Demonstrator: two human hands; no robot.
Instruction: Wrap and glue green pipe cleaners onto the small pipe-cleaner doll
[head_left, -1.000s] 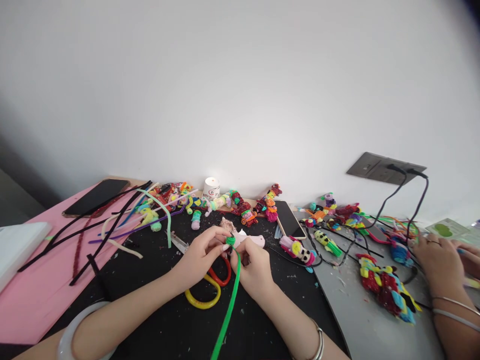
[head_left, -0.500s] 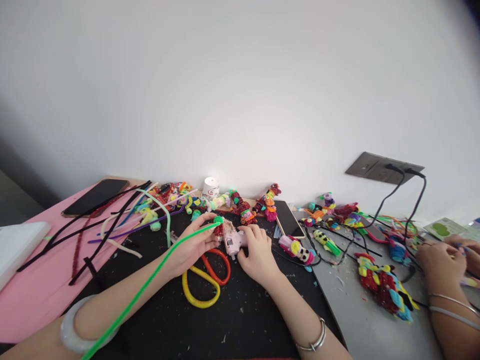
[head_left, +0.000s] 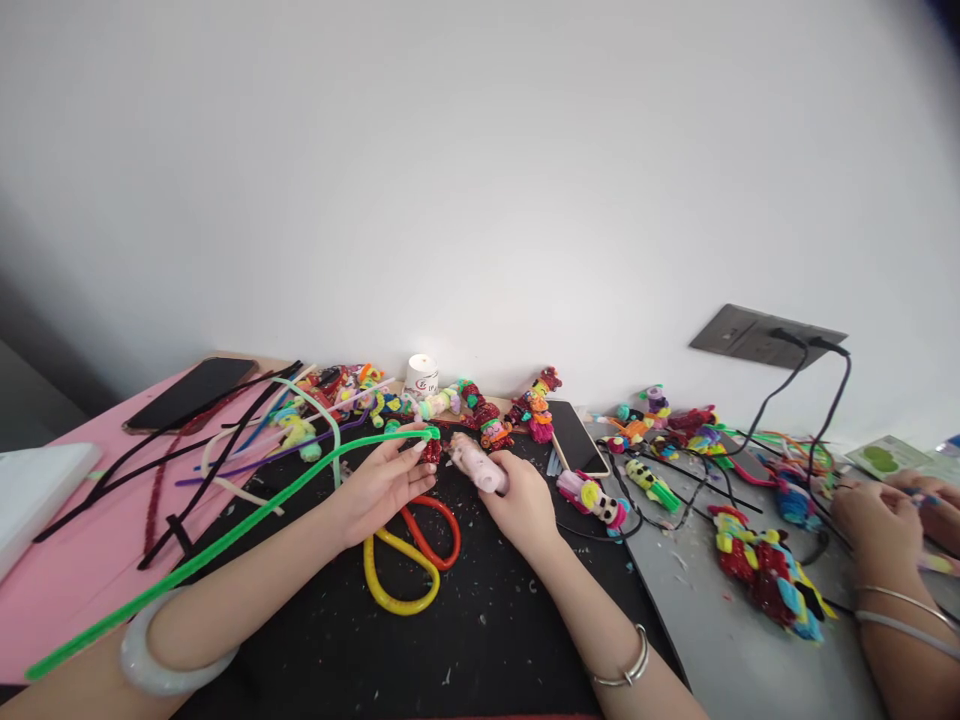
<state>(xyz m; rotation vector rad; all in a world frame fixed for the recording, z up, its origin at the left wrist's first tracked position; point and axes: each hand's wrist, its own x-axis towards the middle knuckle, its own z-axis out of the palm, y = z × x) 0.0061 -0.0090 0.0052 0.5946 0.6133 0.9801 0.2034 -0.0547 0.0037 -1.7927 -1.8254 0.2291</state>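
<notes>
Pinches coiled end of green pipe cleaner (head_left: 225,535) in left hand (head_left: 379,485) fingertips above black mat (head_left: 465,640); grips pink glue gun (head_left: 474,462) in closed right hand (head_left: 525,505), nozzle just beside the coil.

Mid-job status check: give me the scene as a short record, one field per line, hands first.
Left hand: pinches the tip end of a green pipe cleaner; a small red piece sits at the fingertips
Right hand: grips a pink glue gun, its front end toward the left hand
Below the hands: scissors with yellow and red handles, flat on the black mat
Right of the glue gun: smartphone, screen up
Far right: co-worker's hand over the grey surface
</notes>
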